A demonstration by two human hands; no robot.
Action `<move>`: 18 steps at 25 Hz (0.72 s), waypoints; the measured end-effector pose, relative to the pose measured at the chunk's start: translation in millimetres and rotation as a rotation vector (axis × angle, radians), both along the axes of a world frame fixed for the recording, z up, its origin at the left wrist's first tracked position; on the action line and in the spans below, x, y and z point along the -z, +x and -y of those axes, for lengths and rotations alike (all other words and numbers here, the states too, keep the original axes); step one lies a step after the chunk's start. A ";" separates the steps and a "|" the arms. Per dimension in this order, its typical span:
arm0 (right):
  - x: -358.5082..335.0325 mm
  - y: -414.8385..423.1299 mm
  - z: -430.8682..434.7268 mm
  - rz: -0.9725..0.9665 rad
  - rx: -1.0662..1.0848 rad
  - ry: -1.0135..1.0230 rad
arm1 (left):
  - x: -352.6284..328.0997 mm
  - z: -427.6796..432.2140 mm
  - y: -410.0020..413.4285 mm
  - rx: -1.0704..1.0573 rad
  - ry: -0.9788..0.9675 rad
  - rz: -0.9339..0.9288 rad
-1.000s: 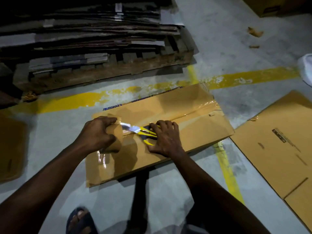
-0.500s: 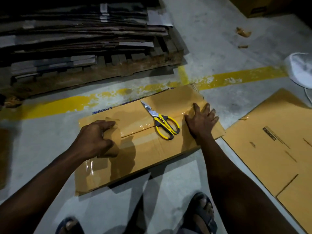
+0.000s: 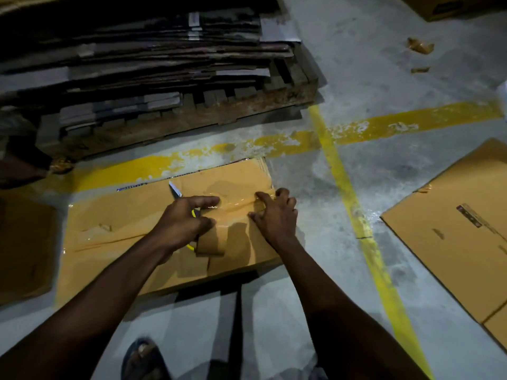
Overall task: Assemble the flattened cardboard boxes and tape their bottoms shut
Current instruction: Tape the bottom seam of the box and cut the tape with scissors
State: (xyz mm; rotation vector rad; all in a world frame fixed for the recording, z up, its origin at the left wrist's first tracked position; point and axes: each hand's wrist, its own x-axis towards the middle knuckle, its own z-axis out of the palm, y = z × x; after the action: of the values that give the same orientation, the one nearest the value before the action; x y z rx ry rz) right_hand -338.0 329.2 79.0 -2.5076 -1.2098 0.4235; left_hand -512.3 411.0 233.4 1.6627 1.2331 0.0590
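Left hand (image 3: pixel 181 223) with tape roll (image 3: pixel 210 244) hides scissors (image 3: pixel 175 191), right hand (image 3: pixel 277 215) presses box (image 3: pixel 118 220)

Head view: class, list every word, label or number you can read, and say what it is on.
None is legible.
Blue print on the taped box: upside down, blurred.
Black label on the flat cardboard sheet: too small to read.
Dark patch on the far box: blurred.
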 end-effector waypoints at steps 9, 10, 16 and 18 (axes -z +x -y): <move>-31.7 63.8 8.3 -0.992 0.232 0.576 | 36.0 -13.8 89.1 -0.285 -0.307 0.420; -38.5 69.4 5.4 -1.056 0.206 0.562 | 41.8 -17.2 103.6 -0.304 -0.338 0.451; -25.2 72.3 -7.8 -0.922 0.006 0.520 | 66.9 -67.8 161.5 -0.097 -0.310 0.330; -20.0 73.4 -13.2 -0.907 0.080 0.578 | 72.8 -82.5 171.2 0.008 -0.251 0.270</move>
State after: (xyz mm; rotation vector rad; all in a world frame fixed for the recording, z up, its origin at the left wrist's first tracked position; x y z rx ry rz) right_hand -264.7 342.4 99.0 -1.5530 -0.7067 0.9017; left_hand -341.1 493.4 160.6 1.3913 0.9866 0.1158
